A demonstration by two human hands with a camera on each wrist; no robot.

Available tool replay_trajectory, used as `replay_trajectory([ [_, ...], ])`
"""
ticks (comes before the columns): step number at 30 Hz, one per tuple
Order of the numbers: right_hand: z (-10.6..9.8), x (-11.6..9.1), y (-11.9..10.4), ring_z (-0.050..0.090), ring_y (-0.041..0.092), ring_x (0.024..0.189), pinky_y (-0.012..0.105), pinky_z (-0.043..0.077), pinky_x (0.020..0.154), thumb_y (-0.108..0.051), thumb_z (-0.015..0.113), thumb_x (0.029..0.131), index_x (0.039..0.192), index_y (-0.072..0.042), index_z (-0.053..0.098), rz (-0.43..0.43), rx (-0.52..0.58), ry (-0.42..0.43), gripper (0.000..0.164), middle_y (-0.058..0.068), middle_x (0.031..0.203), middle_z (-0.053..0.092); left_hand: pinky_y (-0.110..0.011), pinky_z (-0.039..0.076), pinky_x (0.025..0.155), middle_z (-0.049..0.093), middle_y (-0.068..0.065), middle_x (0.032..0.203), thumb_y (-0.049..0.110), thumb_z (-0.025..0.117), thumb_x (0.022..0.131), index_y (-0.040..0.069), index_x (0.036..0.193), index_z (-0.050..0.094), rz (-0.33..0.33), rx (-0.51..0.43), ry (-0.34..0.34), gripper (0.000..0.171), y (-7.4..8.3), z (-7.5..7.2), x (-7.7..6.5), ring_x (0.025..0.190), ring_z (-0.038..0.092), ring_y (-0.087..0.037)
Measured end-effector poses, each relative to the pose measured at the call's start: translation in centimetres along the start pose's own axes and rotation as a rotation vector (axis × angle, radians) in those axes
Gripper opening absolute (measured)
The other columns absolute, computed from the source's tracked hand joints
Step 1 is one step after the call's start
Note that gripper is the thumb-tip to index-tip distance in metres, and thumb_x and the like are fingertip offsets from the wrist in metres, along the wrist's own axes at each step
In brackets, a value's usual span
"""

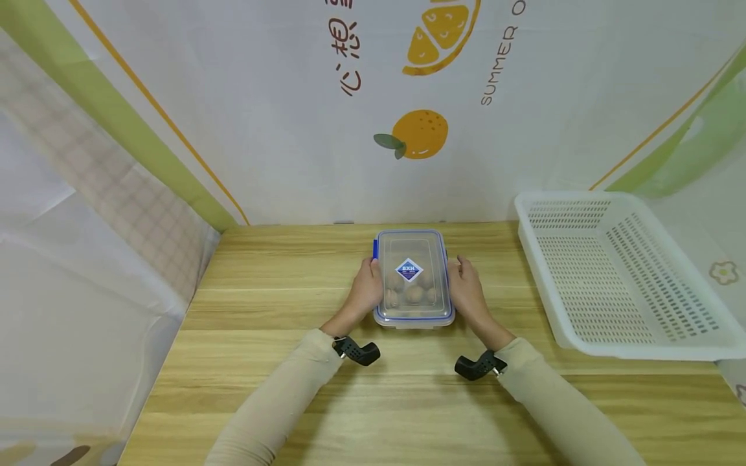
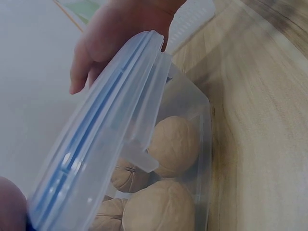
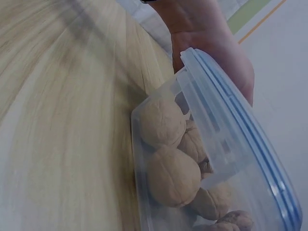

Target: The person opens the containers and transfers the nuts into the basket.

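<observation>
Left hand and right hand are gripping the lidded box left and right, seemingly steadying it, any next move needing even pressure.

Across from me, the left hand holds the far side of a clear plastic food container, its blue-lined lid on. Several walnuts show through the wall. Beneath lies a wood-grain tabletop; behind hangs pale cloth, striped green and orange.
</observation>
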State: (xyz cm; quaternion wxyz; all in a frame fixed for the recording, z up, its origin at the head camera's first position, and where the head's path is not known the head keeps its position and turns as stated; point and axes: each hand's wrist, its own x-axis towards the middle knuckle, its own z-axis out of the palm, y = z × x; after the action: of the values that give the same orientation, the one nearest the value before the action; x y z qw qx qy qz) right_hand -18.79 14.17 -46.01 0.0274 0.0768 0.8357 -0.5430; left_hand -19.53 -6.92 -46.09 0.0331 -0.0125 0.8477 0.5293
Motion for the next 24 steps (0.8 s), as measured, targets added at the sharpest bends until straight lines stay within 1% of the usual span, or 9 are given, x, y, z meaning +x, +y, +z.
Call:
replay_trajectory([
  [1, 0.0, 0.0, -0.1, 0.042, 0.046, 0.136, 0.059, 0.035, 0.118, -0.034, 0.032, 0.111, 0.158, 0.006, 0.021, -0.015, 0.006, 0.000, 0.063, 0.031, 0.148, 0.041, -0.057, 0.047, 0.110, 0.052, -0.034, 0.137, 0.024, 0.023, 0.114, -0.011, 0.146, 0.037, -0.002, -0.001, 0.000, 0.049, 0.0, 0.0, 0.0, 0.127, 0.053, -0.045],
  [3, 0.0, 0.0, -0.3, 0.042, 0.045, 0.137, 0.060, 0.037, 0.117, -0.033, 0.032, 0.111, 0.158, 0.005, 0.022, -0.030, 0.018, -0.011, 0.061, 0.030, 0.150, 0.039, -0.057, 0.046, 0.111, 0.052, -0.034, 0.138, 0.024, 0.023, 0.114, -0.010, 0.146, 0.037, -0.006, 0.002, 0.001, 0.049, -0.1, 0.0, 0.1, 0.128, 0.053, -0.044],
  [6, 0.1, -0.2, -0.5, 0.035, 0.043, 0.143, 0.058, 0.032, 0.121, -0.035, 0.032, 0.112, 0.160, 0.003, 0.018, -0.051, 0.042, -0.067, 0.063, 0.028, 0.157, 0.032, -0.057, 0.045, 0.112, 0.052, -0.034, 0.139, 0.024, 0.023, 0.114, -0.010, 0.147, 0.036, -0.010, 0.005, 0.000, 0.049, -0.1, 0.0, 0.1, 0.129, 0.052, -0.044],
  [10, 0.5, -0.3, -0.2, 0.014, 0.039, 0.153, 0.054, 0.015, 0.128, -0.041, 0.034, 0.111, 0.162, 0.000, 0.006, -0.080, 0.043, -0.143, 0.071, 0.023, 0.167, 0.012, -0.057, 0.046, 0.111, 0.051, -0.033, 0.140, 0.025, 0.023, 0.114, -0.009, 0.148, 0.036, -0.007, 0.009, -0.011, 0.050, -0.1, -0.1, 0.1, 0.129, 0.052, -0.044],
  [14, 1.0, -0.3, 0.3, 0.002, 0.036, 0.155, 0.052, 0.004, 0.129, -0.044, 0.040, 0.110, 0.163, -0.003, -0.001, -0.092, 0.023, -0.170, 0.078, 0.019, 0.169, 0.000, -0.056, 0.051, 0.106, 0.054, -0.031, 0.138, 0.027, 0.024, 0.114, -0.007, 0.147, 0.039, -0.008, 0.009, -0.014, 0.050, 0.0, -0.3, 0.0, 0.125, 0.055, -0.043],
  [17, 1.1, -0.4, 0.4, 0.003, 0.037, 0.154, 0.052, 0.005, 0.128, -0.042, 0.042, 0.109, 0.163, -0.006, -0.002, -0.079, 0.025, -0.168, 0.079, 0.018, 0.169, 0.000, -0.055, 0.054, 0.101, 0.056, -0.031, 0.135, 0.026, 0.024, 0.114, -0.006, 0.146, 0.041, -0.006, 0.022, -0.011, 0.049, 0.0, -0.4, 0.1, 0.120, 0.058, -0.042],
  [20, 1.1, -0.4, 0.4, 0.004, 0.037, 0.154, 0.052, 0.005, 0.128, -0.038, 0.043, 0.110, 0.163, -0.008, -0.003, -0.066, 0.033, -0.169, 0.077, 0.016, 0.169, 0.001, -0.053, 0.057, 0.097, 0.056, -0.030, 0.133, 0.026, 0.023, 0.114, -0.006, 0.146, 0.041, -0.011, 0.028, -0.022, 0.048, 0.0, -0.5, 0.1, 0.117, 0.060, -0.041],
  [24, 1.1, -0.4, 0.3, 0.004, 0.036, 0.154, 0.052, 0.005, 0.128, -0.035, 0.043, 0.110, 0.164, -0.009, -0.003, -0.062, 0.050, -0.168, 0.075, 0.015, 0.169, 0.002, -0.051, 0.059, 0.094, 0.055, -0.031, 0.134, 0.025, 0.022, 0.114, -0.007, 0.147, 0.038, -0.027, 0.000, -0.053, 0.048, 0.2, -0.7, 0.1, 0.115, 0.061, -0.042],
])
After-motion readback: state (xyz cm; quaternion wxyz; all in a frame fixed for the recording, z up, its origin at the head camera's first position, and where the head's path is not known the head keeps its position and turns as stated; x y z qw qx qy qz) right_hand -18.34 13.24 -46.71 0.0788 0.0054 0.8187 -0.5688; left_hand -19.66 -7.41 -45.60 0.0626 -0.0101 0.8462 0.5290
